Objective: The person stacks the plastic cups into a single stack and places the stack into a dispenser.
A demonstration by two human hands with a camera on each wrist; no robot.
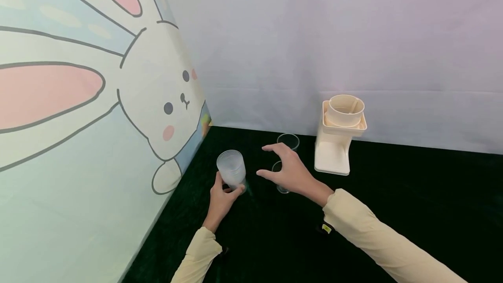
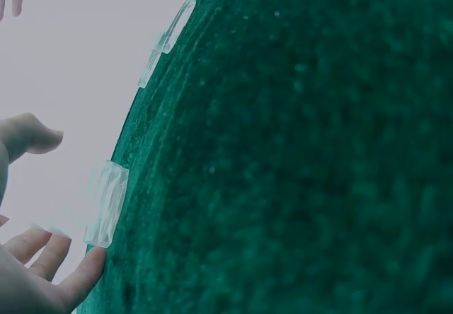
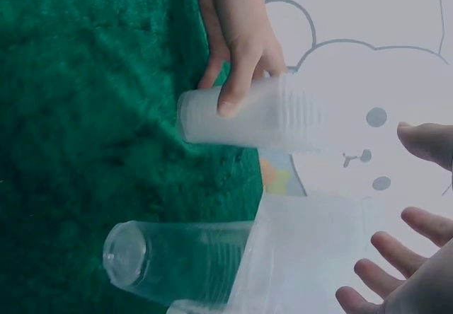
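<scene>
Currently left hand [image 1: 221, 199] grip grasping frosted cup stack [image 1: 232, 170] on counter [image 1: 393, 195]. Right hand [image 1: 288, 172] grip released, fingers spread over clear cup [image 1: 280, 178]; cream dispenser [image 1: 339, 136] at 2 o'clock.

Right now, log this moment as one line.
left hand: grips cup stack | right hand: open above clear cup | cloth: dark green

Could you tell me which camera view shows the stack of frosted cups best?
The right wrist view: the cup stack fills mid-frame, left hand gripping it. The head view shows it small. The left wrist view shows only its base.
</scene>
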